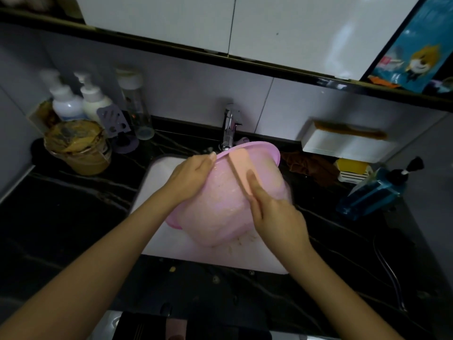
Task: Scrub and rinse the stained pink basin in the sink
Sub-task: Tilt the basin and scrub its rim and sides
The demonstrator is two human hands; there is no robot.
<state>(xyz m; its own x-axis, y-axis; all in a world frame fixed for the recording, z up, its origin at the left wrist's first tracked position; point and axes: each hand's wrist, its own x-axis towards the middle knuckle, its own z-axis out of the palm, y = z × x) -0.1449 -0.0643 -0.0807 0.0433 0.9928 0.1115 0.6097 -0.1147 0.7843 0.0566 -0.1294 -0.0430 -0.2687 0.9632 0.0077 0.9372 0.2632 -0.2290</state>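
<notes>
Pink plastic, smeared with a yellowish-brown film: the basin [228, 204] sits tipped up in the white sink [157, 173], its underside turned toward the camera and its far rim just below the tap [229, 128]. The left hand [190, 176] grips the basin at its upper left edge, thumb at the rim, and steadies it. The right hand [277, 217] is wrapped round a peach-coloured brush [241, 173], forefinger laid along its back, with the brush flat against the outer wall of the basin.

The step in hand looks like scrubbing the outside, and most of the film appears to be there yet — so the job seems somewhere in its middle. To do it well, the left hand should brace firmly against each stroke, since a wet, tilted basin can slip or spin. Short overlapping strokes with the forefinger pressing down would probably lift more than long sweeps. Turning the basin a little at a time would bring each patch under the brush, and keeping it low over the sink would stop splashes reaching the dark desk [73, 204]. Whether water is running from the tap cannot be told — a few brown flecks lie in the sink below the basin.
</notes>
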